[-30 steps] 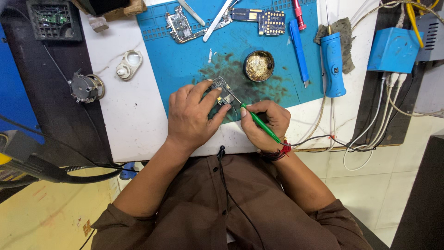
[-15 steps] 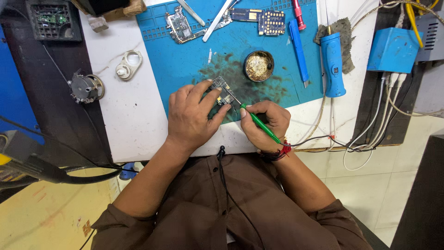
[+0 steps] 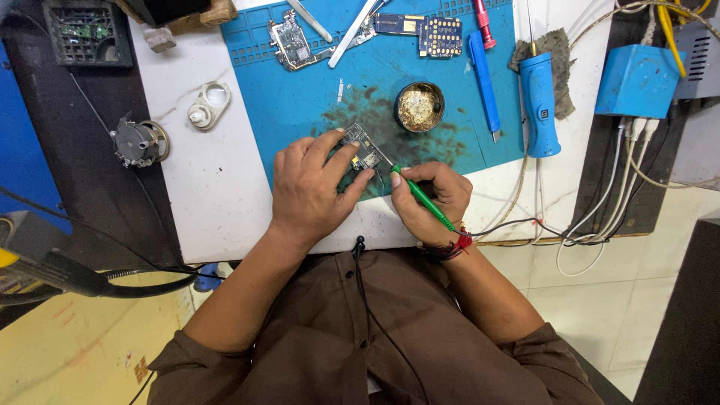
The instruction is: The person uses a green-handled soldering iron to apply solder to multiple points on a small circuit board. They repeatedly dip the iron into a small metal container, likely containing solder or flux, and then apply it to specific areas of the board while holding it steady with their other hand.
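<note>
Head view, looking down. Left hand (image 3: 311, 187) pinching small circuit board (image 3: 361, 148) flat on blue mat (image 3: 300, 97), near its front edge. Right hand (image 3: 431, 199) closed around green-handled tool (image 3: 424, 201), tip touching board. Round brass tin (image 3: 419, 107) just behind; blue-handled iron (image 3: 540, 105) off right.
</note>
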